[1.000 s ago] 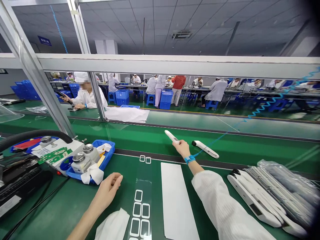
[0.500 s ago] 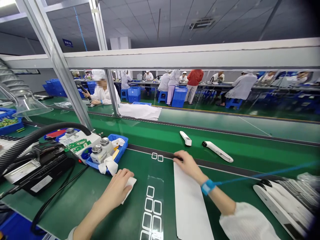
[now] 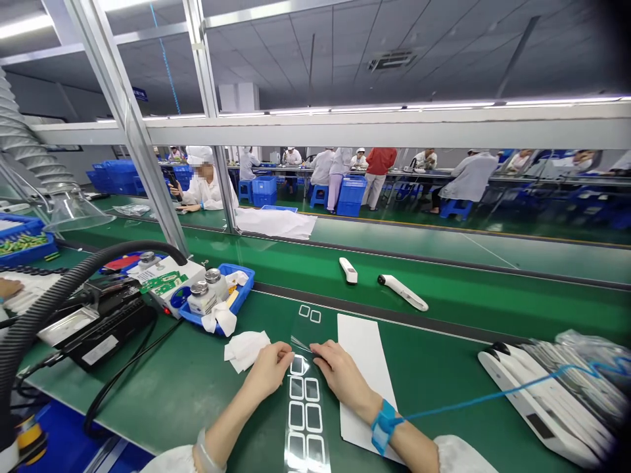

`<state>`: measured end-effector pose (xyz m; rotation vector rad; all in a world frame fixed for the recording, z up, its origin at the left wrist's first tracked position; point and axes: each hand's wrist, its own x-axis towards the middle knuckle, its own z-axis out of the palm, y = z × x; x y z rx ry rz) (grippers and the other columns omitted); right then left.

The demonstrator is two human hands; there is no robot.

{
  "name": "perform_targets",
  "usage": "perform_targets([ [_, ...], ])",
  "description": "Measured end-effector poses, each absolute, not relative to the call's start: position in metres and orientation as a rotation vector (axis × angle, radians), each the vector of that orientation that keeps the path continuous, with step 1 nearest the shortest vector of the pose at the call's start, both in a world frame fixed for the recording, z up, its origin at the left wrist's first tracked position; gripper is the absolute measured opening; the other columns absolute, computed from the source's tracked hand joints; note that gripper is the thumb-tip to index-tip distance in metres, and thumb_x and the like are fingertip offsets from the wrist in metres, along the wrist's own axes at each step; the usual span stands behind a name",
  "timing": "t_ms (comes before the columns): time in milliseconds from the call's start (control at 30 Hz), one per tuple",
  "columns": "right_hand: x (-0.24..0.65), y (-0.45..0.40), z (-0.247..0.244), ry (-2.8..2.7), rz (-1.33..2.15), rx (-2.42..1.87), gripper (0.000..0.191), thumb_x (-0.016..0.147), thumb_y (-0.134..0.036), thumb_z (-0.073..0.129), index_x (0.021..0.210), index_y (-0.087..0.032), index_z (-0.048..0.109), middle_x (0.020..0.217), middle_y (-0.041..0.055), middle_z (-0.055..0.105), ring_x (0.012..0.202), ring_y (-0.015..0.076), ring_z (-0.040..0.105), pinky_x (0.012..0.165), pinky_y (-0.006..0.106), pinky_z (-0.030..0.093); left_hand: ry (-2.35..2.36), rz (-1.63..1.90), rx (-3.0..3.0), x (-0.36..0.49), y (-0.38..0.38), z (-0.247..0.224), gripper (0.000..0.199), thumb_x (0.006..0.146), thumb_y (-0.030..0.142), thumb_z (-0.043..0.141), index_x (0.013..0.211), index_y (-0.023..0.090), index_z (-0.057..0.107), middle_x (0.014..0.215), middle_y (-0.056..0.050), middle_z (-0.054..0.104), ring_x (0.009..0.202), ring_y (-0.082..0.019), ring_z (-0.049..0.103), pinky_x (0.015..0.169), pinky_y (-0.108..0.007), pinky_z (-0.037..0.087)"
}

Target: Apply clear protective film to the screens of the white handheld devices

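My left hand (image 3: 269,371) and my right hand (image 3: 342,374) meet over a clear film strip (image 3: 305,328) printed with rounded white-outlined rectangles. Both sets of fingertips pinch the strip, where a small transparent flap (image 3: 300,343) lifts off it. A folded white wipe (image 3: 245,350) lies just left of my left hand. Beyond my right hand is a long white sheet (image 3: 365,368). A blue wrist strap (image 3: 384,426) with a blue cord circles my right wrist. Two white handheld devices (image 3: 348,270) (image 3: 401,292) lie on the green belt ahead, out of reach of both hands.
A blue tray (image 3: 236,295) holds small bottles and wipes at left. Behind it stand a circuit-board jig (image 3: 162,282) and a black soldering station (image 3: 106,325) with a ribbed hose. White devices are stacked at right (image 3: 542,401). A co-worker (image 3: 204,190) sits beyond the glass partition.
My hands have come together on the film strip. The right hand let go of a white device onto the belt earlier, and the left hand has set the wipe down. The view has tilted.
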<state>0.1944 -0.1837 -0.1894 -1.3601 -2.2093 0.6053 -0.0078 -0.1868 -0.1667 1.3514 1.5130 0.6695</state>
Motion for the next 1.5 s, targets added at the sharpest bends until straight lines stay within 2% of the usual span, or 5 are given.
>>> perform_targets([
  [667, 0.174, -0.193, -0.171, -2.059, 0.648, -1.305, 0.025, 0.093, -0.019, 0.042, 0.072, -0.013, 0.053, 0.077, 0.0031, 0.055, 0.077, 0.0128, 0.046, 0.073, 0.028, 0.036, 1.341, 0.849, 0.880, 0.020, -0.187, -0.155, 0.026, 0.076, 0.036, 0.058, 0.078, 0.011, 0.050, 0.069, -0.005, 0.062, 0.059, -0.007, 0.059, 0.057, -0.019, 0.054],
  [867, 0.201, -0.185, -0.158, -2.095, 0.278, -0.979, 0.020, 0.092, -0.021, 0.043, 0.090, -0.017, 0.062, 0.089, 0.0065, 0.058, 0.086, 0.0138, 0.048, 0.081, 0.030, 0.039, 1.427, 0.776, 0.987, 0.014, -0.181, -0.162, 0.031, 0.075, 0.043, 0.054, 0.079, 0.013, 0.050, 0.079, -0.010, 0.065, 0.065, -0.014, 0.062, 0.044, -0.020, 0.046],
  [1133, 0.311, -0.061, -0.153, -1.516, 0.140, -1.958, 0.067, 0.079, -0.021, 0.058, 0.141, -0.011, 0.038, 0.121, 0.0242, 0.048, 0.113, 0.0359, 0.046, 0.088, 0.047, 0.040, 1.624, 0.781, 1.386, 0.007, -0.190, -0.169, 0.018, 0.073, 0.032, 0.058, 0.079, 0.015, 0.060, 0.059, 0.001, 0.052, 0.057, -0.009, 0.045, 0.058, -0.020, 0.032],
  [1267, 0.326, -0.043, -0.157, -1.383, 0.331, -2.117, 0.068, 0.079, -0.013, 0.051, 0.144, -0.008, 0.031, 0.088, 0.0158, 0.060, 0.083, 0.0255, 0.058, 0.070, 0.033, 0.044, 1.720, 0.786, 1.560, 0.005, -0.201, -0.173, 0.040, 0.076, 0.026, 0.054, 0.116, 0.023, 0.053, 0.092, -0.002, 0.056, 0.070, -0.011, 0.049, 0.071, -0.022, 0.037],
  [1500, 0.290, -0.095, -0.137, -1.514, 0.446, -1.864, 0.073, 0.085, -0.023, 0.046, 0.149, -0.022, 0.011, 0.071, -0.0029, 0.052, 0.063, 0.0110, 0.054, 0.057, 0.019, 0.040, 1.757, 0.616, 1.774, 0.010, -0.199, -0.166, 0.033, 0.086, 0.029, 0.041, 0.106, 0.024, 0.066, 0.101, -0.008, 0.053, 0.079, -0.016, 0.054, 0.067, -0.024, 0.035],
])
